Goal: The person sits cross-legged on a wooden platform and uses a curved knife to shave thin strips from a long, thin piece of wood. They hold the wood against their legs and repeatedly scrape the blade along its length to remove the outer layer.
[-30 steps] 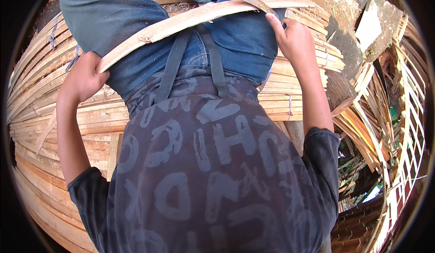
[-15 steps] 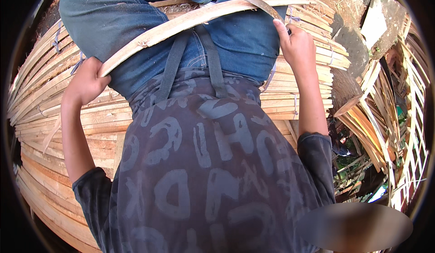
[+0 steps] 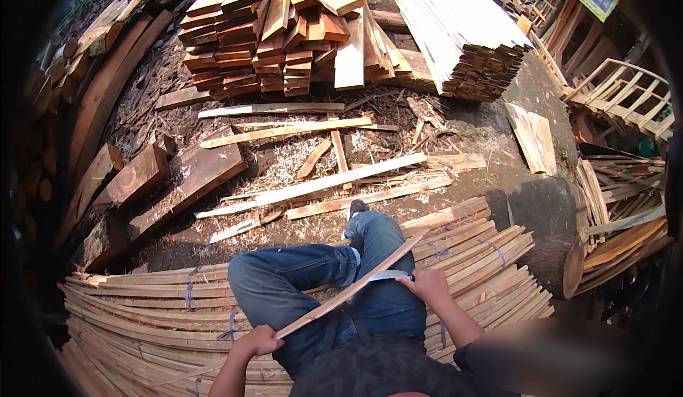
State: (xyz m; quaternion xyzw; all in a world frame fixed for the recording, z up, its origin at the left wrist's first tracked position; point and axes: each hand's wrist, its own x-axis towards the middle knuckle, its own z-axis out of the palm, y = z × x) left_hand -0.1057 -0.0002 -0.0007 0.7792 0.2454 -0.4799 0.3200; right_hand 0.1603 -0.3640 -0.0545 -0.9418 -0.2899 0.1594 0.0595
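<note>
A long pale wooden strip (image 3: 341, 296) lies slantwise across my lap, rising from near left to far right. My left hand (image 3: 256, 341) is closed round its near end. My right hand (image 3: 430, 286) grips a knife, whose handle is mostly hidden in the fist. The shiny knife blade (image 3: 390, 275) points left and meets the strip's edge beyond its middle. My legs in blue jeans (image 3: 274, 276) are bent beneath the strip.
Bundles of tied wooden strips (image 3: 142, 304) lie under and around me. Loose strips (image 3: 341, 180) and shavings cover the ground ahead. Stacked planks (image 3: 245, 48) and a pale board stack (image 3: 462, 27) stand beyond. Heavy beams (image 3: 178, 183) lie left; a log (image 3: 548, 233) sits right.
The view has tilted up, bringing the ground and wood stacks ahead into sight. The strip now slants more steeply. Both hands keep their holds.
</note>
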